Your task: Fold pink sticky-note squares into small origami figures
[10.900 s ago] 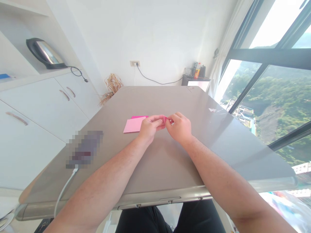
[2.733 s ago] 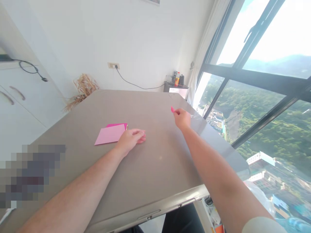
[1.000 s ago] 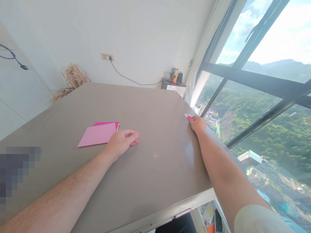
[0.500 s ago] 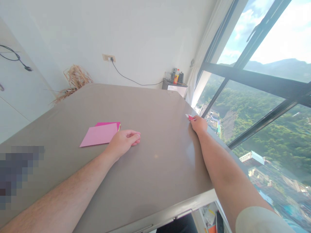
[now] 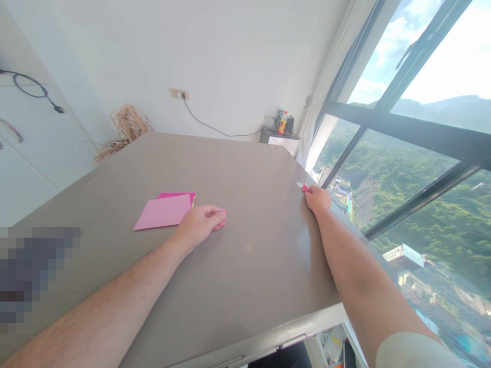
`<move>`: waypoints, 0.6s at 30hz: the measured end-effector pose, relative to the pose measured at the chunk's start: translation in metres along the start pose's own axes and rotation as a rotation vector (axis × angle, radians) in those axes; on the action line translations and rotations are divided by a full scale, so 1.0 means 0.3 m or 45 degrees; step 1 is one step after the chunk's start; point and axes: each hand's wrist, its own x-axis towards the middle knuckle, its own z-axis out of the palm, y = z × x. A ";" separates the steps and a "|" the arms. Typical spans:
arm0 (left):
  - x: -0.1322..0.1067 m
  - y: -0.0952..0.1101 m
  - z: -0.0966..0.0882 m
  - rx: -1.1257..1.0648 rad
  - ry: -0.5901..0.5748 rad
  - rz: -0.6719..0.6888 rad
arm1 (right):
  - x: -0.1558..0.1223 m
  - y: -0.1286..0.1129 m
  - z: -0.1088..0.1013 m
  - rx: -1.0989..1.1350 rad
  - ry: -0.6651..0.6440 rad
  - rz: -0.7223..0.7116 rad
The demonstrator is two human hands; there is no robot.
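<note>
My left hand (image 5: 201, 225) rests on the grey table (image 5: 245, 286), its fingers curled in against the thumb with nothing visible between them. Just beyond its wrist side lies a light pink sheet of paper (image 5: 163, 213), whose right corner meets the hand. A darker magenta sheet (image 5: 172, 195) shows from beneath it, with thin yellow-green edges at its right end. Over by the table's right edge, my right hand (image 5: 319, 199) pinches a small pink-and-white folded paper piece (image 5: 304, 187). The fingers cover part of that piece.
Windows (image 5: 418, 153) run along the right side. Dried stalks (image 5: 130, 122) stand beyond the far left corner. A small cabinet (image 5: 282, 142) with a bottle (image 5: 283, 123) on it is at the far right. Below the near edge, an open drawer (image 5: 332, 347) holds assorted items.
The whole view has shifted slightly, so things appear a little further right. Both hands keep nearly the same pose, the right one still pinching the small paper piece.
</note>
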 end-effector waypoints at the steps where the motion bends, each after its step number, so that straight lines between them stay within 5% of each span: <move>1: 0.001 -0.002 0.000 -0.005 0.002 -0.001 | -0.001 0.000 -0.003 -0.005 -0.003 0.004; 6: 0.002 -0.003 0.006 -0.085 0.015 -0.015 | -0.042 -0.052 -0.029 0.069 0.043 -0.083; 14: -0.024 0.037 0.039 -0.876 0.039 -0.182 | -0.406 -0.431 -0.104 0.552 0.164 -1.133; 18: -0.032 0.044 0.034 -1.062 -0.111 -0.129 | -0.542 -0.560 -0.113 0.580 0.236 -1.399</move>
